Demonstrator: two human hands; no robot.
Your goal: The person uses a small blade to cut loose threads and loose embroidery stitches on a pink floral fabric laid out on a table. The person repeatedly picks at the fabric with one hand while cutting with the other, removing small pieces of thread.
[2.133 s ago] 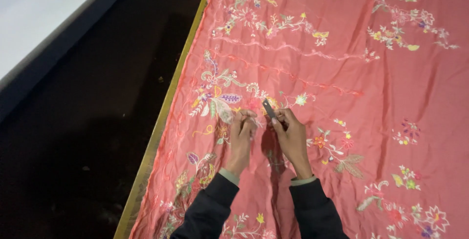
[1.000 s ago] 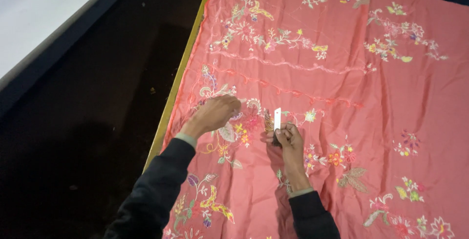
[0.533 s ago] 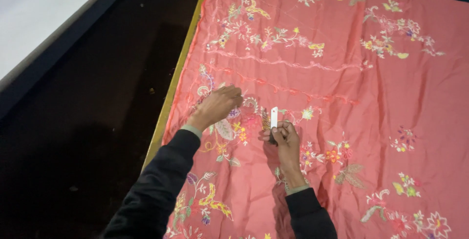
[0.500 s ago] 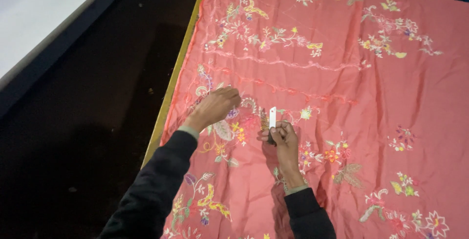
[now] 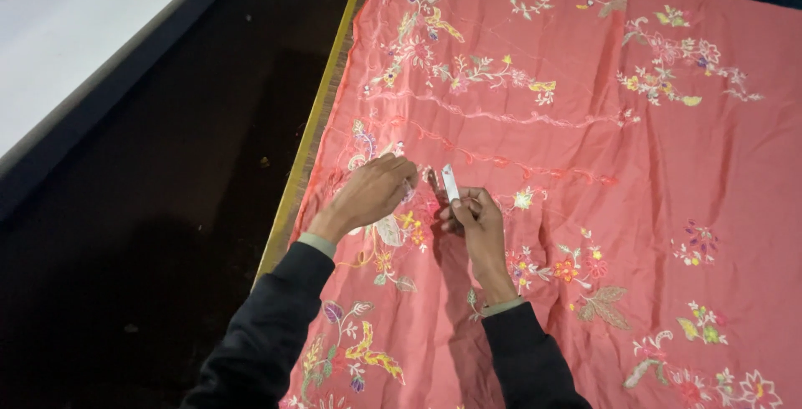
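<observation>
While the right hand (image 5: 474, 218) pinches a small pale thread snipper (image 5: 450, 182), long axis upright and tip aimed at the far edge, near the table's yellow left edge (image 5: 311, 137), the left hand (image 5: 374, 192), fingers curled, presses the embroidered pink cloth (image 5: 585, 125), which a slip could nick.

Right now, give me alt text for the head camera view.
Two hands work on a pink embroidered cloth spread over a table: the right hand holds a small metal tool, and the left hand pinches the cloth beside it. Dark floor lies to the left.
</observation>
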